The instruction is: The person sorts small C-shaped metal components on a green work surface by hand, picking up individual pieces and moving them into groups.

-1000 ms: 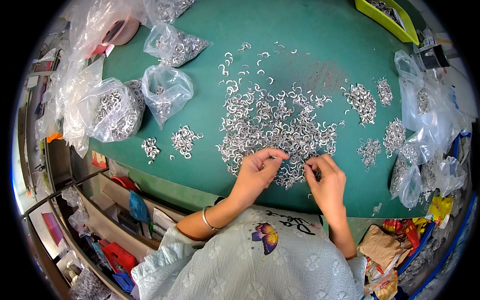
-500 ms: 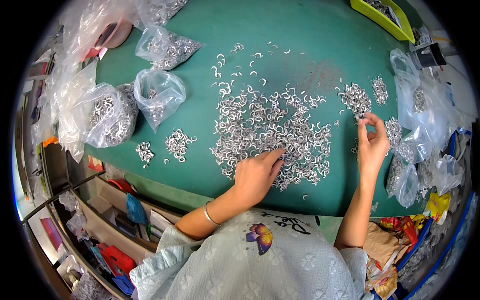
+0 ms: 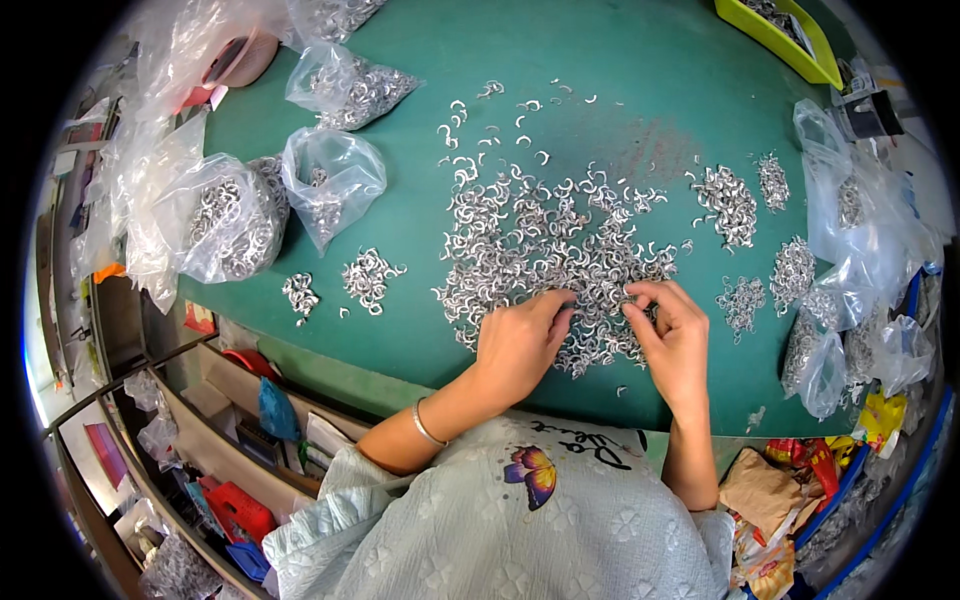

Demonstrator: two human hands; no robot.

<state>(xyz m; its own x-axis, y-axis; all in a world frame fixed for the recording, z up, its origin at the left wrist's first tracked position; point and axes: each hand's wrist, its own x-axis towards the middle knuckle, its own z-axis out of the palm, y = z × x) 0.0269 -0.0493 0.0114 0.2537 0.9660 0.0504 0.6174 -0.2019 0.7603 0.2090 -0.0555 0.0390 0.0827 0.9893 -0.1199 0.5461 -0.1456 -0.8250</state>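
Right hand [image 3: 676, 335] back at curved pieces [image 3: 545, 255] — axes at all angles

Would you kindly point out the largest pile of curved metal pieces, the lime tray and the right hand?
Curved metal pieces [image 3: 552, 262]: head view, pile's middle.
Lime tray [image 3: 772, 43]: head view, wall.
Right hand [image 3: 680, 342]: head view, back.

The head fisheye looks down on the table [image 3: 480, 50], its outer view probably warped.

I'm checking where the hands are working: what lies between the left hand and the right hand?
Between the left hand and the right hand lie curved silver pieces, part of the large heap, as the head view shows.
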